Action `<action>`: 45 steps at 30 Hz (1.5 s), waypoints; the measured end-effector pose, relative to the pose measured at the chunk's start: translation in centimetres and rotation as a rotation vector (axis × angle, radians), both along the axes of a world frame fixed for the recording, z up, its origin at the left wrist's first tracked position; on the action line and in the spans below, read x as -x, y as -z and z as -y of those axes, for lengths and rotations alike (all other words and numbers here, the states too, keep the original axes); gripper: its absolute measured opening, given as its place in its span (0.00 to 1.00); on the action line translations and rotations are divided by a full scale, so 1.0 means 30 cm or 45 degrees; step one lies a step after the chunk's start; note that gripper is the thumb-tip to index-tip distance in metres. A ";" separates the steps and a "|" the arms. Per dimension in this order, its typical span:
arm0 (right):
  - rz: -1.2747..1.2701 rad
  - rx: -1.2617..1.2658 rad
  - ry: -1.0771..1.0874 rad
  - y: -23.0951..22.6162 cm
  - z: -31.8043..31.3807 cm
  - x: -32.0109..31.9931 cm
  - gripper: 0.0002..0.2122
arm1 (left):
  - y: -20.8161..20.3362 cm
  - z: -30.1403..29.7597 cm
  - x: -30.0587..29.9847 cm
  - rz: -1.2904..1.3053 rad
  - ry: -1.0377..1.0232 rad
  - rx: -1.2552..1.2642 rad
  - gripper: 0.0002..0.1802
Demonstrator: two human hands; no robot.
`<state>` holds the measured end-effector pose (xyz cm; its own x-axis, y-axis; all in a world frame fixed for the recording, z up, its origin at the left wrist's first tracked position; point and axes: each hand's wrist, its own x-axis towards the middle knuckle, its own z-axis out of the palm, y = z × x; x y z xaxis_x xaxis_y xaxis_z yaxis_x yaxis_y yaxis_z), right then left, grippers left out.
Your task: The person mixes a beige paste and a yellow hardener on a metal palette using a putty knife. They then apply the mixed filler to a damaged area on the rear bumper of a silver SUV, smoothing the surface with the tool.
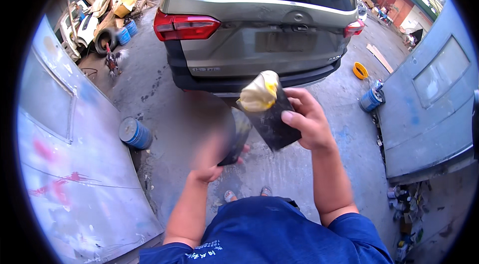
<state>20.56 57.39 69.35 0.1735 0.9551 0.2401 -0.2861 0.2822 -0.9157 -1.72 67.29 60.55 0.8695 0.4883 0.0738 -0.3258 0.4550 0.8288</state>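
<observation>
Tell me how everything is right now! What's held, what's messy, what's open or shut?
Right hand: gripping
Black rectangular plate: held, tilted
Cream-yellow putty: heaped on that plate
Left hand: gripping, partly blurred
Smeared dark plate: held, partly blurred
SUV tailgate: shut
Left metal door: open
Right metal door: open
Blue drum: upright

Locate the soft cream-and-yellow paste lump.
The paste sits above and right of the head view's centre, on the far end of the black rectangular plate in the right hand.
</observation>
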 end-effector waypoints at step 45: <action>0.042 0.415 -0.114 0.159 0.013 0.161 0.16 | -0.013 0.117 0.010 0.212 -0.372 -0.024 0.33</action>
<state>15.73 56.98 64.58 0.0826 0.9937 -0.0759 -0.2650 -0.0515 -0.9629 -2.02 63.77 60.94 0.6683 0.7124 0.2142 -0.5718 0.3077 0.7605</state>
